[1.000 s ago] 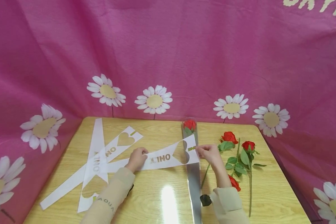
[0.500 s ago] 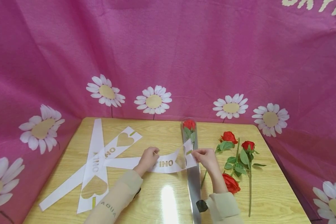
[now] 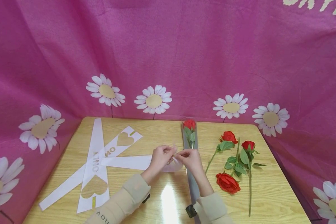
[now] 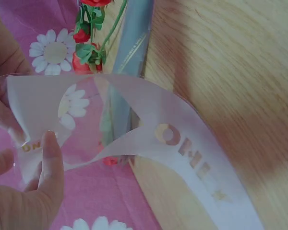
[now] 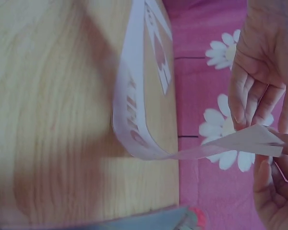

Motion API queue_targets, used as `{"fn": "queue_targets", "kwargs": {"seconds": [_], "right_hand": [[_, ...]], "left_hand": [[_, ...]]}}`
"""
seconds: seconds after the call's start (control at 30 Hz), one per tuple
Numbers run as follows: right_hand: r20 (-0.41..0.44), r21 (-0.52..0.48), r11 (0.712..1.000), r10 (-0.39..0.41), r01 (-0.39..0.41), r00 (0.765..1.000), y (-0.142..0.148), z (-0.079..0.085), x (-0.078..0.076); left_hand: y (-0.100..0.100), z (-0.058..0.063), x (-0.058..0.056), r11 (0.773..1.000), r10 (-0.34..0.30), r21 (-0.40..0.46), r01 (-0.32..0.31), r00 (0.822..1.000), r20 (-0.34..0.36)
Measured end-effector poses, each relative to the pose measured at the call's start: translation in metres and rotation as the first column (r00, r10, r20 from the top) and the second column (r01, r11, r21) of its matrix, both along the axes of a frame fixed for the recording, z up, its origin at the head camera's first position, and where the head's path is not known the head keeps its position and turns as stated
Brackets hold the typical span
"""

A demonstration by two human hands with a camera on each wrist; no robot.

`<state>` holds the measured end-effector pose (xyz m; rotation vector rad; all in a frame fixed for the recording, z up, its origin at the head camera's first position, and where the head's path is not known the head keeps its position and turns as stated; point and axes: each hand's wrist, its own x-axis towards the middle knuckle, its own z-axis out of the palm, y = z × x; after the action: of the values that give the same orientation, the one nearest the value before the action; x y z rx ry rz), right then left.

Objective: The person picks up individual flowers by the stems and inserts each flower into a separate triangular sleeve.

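A white flower sleeve (image 3: 131, 162), partly clear with a heart window and gold lettering, is raised at its wide end between my two hands. My left hand (image 3: 161, 158) pinches one side of that end. Close to it, my right hand (image 3: 191, 159) pinches the other side. The band bends up off the table, and its lettering (image 4: 185, 148) shows in the left wrist view. In the right wrist view the pinched end (image 5: 252, 141) looks creased. Behind my right hand lies a red rose (image 3: 189, 125) inside a clear and grey sleeve (image 3: 192, 182), its middle partly hidden.
Two more flat white sleeves, one upright (image 3: 94, 161) and one slanting (image 3: 64, 183), lie crossed on the left. Loose red roses (image 3: 228, 183) with green stems spread over the right of the wooden table (image 3: 156, 130). A pink daisy curtain (image 3: 168, 56) surrounds the back and sides.
My left hand has slid right along the sleeve and my right hand has come slightly left, so they now nearly meet. The sleeve's wide end has lifted and bent, uncovering more of the wrapped rose.
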<state>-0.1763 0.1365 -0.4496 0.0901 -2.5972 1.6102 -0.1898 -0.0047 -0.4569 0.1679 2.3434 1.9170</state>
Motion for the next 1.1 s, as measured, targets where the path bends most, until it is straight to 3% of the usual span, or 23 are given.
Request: {"fn": "queue_targets", "kwargs": {"seconds": [0.47,0.7,1.0,1.1], "right_hand": [[-0.016,-0.064,0.997,-0.033,0.032,0.999,-0.004,-0.014,0.000],[-0.001,-0.090,0.989,-0.114,0.113,0.994,-0.002,-0.016,0.001],[-0.113,0.060,0.975,-0.204,0.212,0.972,0.001,-0.020,0.003],[-0.107,0.074,0.971,-0.217,0.225,0.970,0.002,-0.021,0.004]], "left_hand": [[-0.002,-0.009,0.000,0.990,0.109,0.084,-0.117,0.990,0.091],[-0.005,-0.010,-0.001,0.989,0.145,-0.030,-0.145,0.989,0.010],[-0.006,-0.010,0.001,0.976,0.149,-0.146,-0.159,0.986,-0.077],[-0.007,-0.012,0.001,0.973,0.142,-0.168,-0.159,0.984,-0.110]]}}
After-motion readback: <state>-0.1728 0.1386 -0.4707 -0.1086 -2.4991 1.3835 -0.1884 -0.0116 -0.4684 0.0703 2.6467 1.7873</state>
